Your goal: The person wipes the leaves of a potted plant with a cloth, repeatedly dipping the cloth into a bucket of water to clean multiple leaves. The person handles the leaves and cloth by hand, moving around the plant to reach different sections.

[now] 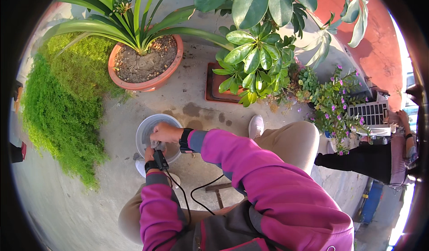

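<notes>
A pale grey-white bucket stands on the concrete between my feet, with what looks like water in it. My right hand reaches over its rim from the right, fingers curled down. Below it, my left hand is at the bucket's near side. A small greyish, cloth-like thing is pinched between the two hands; its exact kind is hard to make out. Black bands circle both wrists, and a black device with a cable is strapped at the left one.
A terracotta pot with a strap-leaved plant and feathery green foliage stand ahead and left. A brown rectangular planter sits ahead. At right are pink-flowered plants, a slotted plastic crate and another person. Wooden stool legs show beneath me.
</notes>
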{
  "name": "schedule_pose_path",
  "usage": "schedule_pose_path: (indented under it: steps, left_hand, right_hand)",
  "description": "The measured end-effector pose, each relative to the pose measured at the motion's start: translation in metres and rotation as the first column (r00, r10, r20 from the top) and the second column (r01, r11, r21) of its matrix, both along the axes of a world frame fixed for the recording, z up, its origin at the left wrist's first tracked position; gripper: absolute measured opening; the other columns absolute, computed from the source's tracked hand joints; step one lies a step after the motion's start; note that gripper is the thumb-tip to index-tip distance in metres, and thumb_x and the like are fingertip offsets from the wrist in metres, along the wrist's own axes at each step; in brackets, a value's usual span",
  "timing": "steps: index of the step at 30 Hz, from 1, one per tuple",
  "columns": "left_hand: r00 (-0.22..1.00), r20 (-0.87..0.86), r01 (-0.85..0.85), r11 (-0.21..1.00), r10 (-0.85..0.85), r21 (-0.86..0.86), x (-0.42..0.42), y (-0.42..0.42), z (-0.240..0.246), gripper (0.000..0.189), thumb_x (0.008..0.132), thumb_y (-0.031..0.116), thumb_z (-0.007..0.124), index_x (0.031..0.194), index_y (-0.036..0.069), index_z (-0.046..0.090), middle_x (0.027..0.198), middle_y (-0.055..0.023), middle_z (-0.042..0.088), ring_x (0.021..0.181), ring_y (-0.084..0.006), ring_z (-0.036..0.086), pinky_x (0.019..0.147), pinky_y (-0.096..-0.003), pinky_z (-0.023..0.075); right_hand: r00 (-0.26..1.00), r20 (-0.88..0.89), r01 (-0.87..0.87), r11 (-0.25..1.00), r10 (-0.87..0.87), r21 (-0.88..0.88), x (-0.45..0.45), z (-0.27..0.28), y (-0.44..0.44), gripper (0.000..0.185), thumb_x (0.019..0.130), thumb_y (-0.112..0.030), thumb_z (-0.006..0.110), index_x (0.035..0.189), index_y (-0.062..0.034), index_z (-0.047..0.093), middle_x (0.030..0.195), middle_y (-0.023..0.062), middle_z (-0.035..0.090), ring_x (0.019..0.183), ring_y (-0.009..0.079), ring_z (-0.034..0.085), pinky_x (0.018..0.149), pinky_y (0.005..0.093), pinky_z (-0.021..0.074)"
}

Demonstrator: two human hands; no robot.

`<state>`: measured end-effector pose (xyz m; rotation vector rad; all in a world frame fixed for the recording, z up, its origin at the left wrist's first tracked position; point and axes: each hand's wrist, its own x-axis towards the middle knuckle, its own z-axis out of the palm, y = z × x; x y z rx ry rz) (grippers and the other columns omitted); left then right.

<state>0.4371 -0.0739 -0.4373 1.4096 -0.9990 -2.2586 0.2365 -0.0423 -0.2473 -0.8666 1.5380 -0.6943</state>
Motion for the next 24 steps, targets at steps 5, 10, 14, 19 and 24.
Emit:
schedule_pose_path:
  steps: [5, 10, 14, 19, 24]
  left_hand:
    - [0.983, 0.015, -0.181, 0.958, 0.182, 0.223, -0.03, 0.003, 0.106, 0.076, 0.088, 0.078, 0.054, 0.124, 0.011, 0.062, 0.1, -0.0086, 0.069, 0.077, -0.0242, 0.068, 0.057, -0.0424, 0.0574]
    - [0.96, 0.231, 0.182, 0.98, -0.159, -0.082, -0.036, 0.001, 0.193, 0.06, 0.09, 0.064, 0.066, 0.117, 0.01, 0.067, 0.099, -0.0056, 0.07, 0.076, -0.019, 0.068, 0.055, -0.0366, 0.0561]
    - [0.987, 0.125, 0.104, 0.995, -0.104, 0.007, -0.041, -0.015, 0.243, 0.043, 0.089, 0.045, 0.073, 0.119, 0.015, 0.068, 0.099, -0.0034, 0.07, 0.08, -0.0178, 0.068, 0.06, -0.0367, 0.0572]
    - [0.996, -0.068, -0.033, 0.948, 0.057, 0.316, -0.052, 0.005, 0.292, 0.031, 0.092, 0.036, 0.072, 0.118, 0.021, 0.065, 0.101, -0.0053, 0.068, 0.091, -0.022, 0.068, 0.071, -0.0409, 0.0611]
    - [1.0, -0.021, 0.016, 0.963, -0.011, 0.268, -0.055, 0.018, 0.309, 0.024, 0.093, 0.016, 0.071, 0.114, 0.006, 0.065, 0.101, -0.0079, 0.068, 0.086, -0.0234, 0.068, 0.071, -0.0325, 0.06]
  right_hand:
    - [0.937, 0.181, 0.305, 0.952, -0.298, -0.009, -0.002, -0.01, -0.007, 0.027, 0.08, -0.027, 0.072, 0.074, -0.0006, 0.067, 0.059, 0.009, 0.06, 0.042, 0.0192, 0.054, 0.036, 0.0352, 0.0409]
    - [0.933, 0.355, 0.055, 0.998, -0.054, 0.008, -0.016, 0.016, -0.007, 0.032, 0.091, -0.033, 0.06, 0.083, -0.0032, 0.068, 0.072, 0.0098, 0.063, 0.056, 0.0224, 0.061, 0.05, 0.0417, 0.0507]
    - [0.971, 0.222, 0.138, 0.967, -0.089, -0.214, -0.019, 0.05, 0.012, 0.034, 0.09, -0.044, 0.066, 0.086, -0.0102, 0.066, 0.073, 0.0015, 0.059, 0.077, 0.0219, 0.061, 0.072, 0.0418, 0.0514]
    - [0.699, 0.691, 0.228, 0.973, -0.186, 0.031, -0.012, 0.071, 0.012, 0.028, 0.089, -0.038, 0.071, 0.093, -0.0106, 0.066, 0.085, 0.0025, 0.06, 0.074, 0.0169, 0.057, 0.054, 0.0391, 0.0481]
    - [0.756, 0.643, 0.27, 0.953, -0.122, -0.138, -0.006, 0.073, -0.01, 0.022, 0.076, -0.012, 0.079, 0.094, -0.0069, 0.067, 0.08, 0.0013, 0.061, 0.067, 0.0151, 0.057, 0.05, 0.034, 0.0456]
